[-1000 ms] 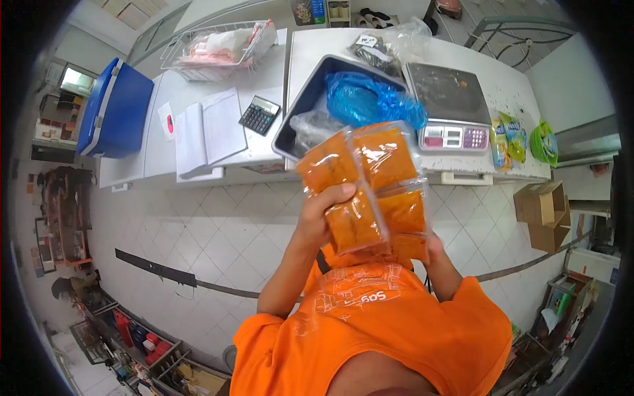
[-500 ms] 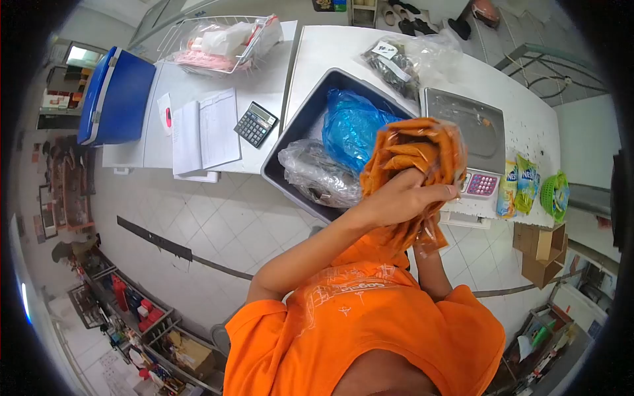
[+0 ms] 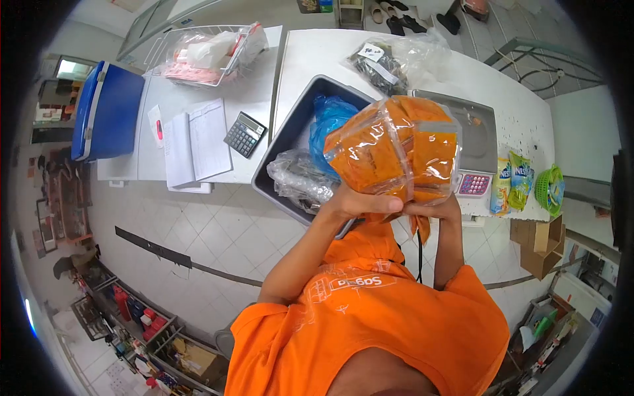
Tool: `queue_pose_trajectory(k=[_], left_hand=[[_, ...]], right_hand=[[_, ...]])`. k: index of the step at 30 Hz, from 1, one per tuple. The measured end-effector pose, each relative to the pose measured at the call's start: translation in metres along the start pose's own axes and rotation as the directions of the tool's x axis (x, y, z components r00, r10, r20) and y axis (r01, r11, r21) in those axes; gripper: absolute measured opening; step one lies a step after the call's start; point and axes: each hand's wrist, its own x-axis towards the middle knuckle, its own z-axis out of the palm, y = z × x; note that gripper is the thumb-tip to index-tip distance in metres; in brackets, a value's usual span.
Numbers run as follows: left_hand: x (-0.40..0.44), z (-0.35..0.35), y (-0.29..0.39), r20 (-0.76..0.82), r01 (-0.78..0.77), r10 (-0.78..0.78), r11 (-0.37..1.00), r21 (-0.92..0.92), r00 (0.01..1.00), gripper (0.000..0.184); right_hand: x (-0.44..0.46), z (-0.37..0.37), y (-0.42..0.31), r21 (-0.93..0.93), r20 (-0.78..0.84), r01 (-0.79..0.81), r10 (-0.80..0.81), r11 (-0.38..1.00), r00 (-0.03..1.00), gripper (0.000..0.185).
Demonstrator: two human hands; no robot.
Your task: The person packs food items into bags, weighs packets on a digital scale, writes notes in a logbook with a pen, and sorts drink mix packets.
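Note:
A thick bundle of clear plastic packets with orange contents is held up in front of my chest, its shiny faces turned toward the camera. My left hand grips its lower left edge, thumb lying across the front. At the lower right my right hand is closed on the same bundle, with some fingers hidden. Behind the packets a grey plastic tub stands on the table, holding a blue plastic bag and a clear crinkled bag. The bundle partly covers the tub and the blue bag.
Right of the tub sits a weighing scale; drink packets and a green basket lie beyond. A labelled bag of dark goods is behind. Leftward are a calculator, notebook, wire basket and blue cooler.
The bundle has been turned from its folded, open-ended side to its flat faces. My left hand has come off its middle to the lower edge, and my right hand now shows beneath.

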Motion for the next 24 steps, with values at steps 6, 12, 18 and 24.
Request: queue_pose_trajectory(k=[6, 12, 18, 24], left_hand=[[-0.019, -0.02, -0.023, -0.183, -0.011, -0.037, 0.966, -0.258, 0.982, 0.059], [-0.003, -0.102, -0.089, -0.473, -0.304, 0.008, 0.776, -0.553, 0.881, 0.059], [0.063, -0.13, -0.083, -0.746, -0.304, -0.092, 0.875, -0.376, 0.659, 0.05], [0.088, -0.187, -0.124, -0.738, -0.313, -0.07, 0.876, -0.368, 0.672, 0.047]], right_hand=[[0.019, 0.012, -0.006, 0.034, 0.16, -0.107, 0.1, 0.994, 0.982, 0.065], [0.085, 0.05, -0.034, -0.175, 0.209, 0.011, 0.026, 0.985, 0.978, 0.077], [0.199, 0.037, 0.058, -0.142, 0.356, -0.097, 0.143, 0.985, 0.923, 0.068], [0.227, 0.054, 0.097, -0.172, 0.212, -0.016, 0.053, 0.985, 0.976, 0.058]])
